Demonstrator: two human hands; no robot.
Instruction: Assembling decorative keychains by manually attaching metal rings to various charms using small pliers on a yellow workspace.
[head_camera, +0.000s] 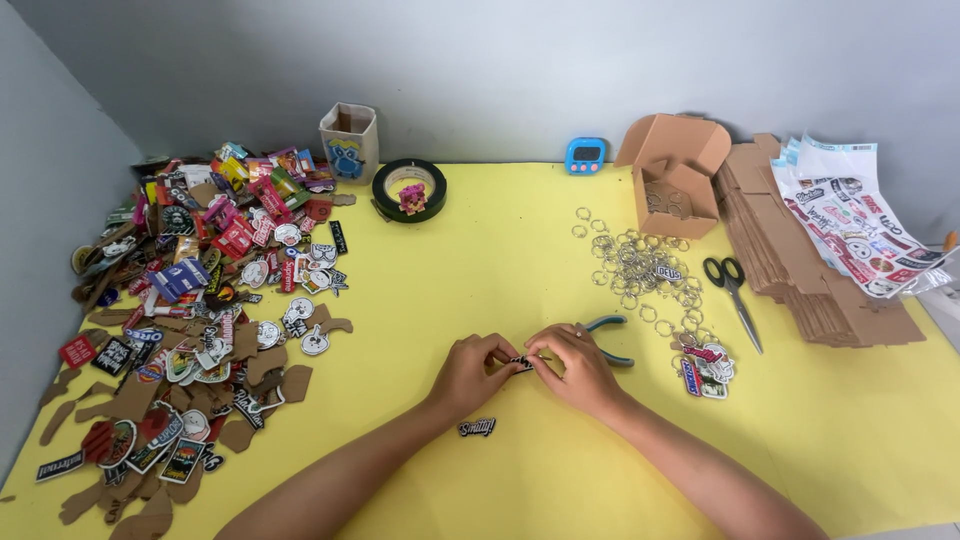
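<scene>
My left hand (472, 371) and my right hand (578, 365) meet over the middle of the yellow table (500, 260). Together they pinch a small dark flat charm (521, 362) between the fingertips. Whether a ring is on the charm is too small to tell. Another small dark charm (477, 427) lies on the table just below my left wrist. Blue-handled pliers (608, 338) lie right behind my right hand. A scatter of metal key rings (640, 270) lies beyond the pliers.
A big heap of colourful charms and brown card cut-outs (200, 300) fills the left side. Tape roll (409, 188), paper cup (349, 140), blue timer (585, 154), open cardboard box (675, 180), scissors (735, 290), flat cardboard stack (800, 260), sticker sheets (850, 215), finished charms (705, 368).
</scene>
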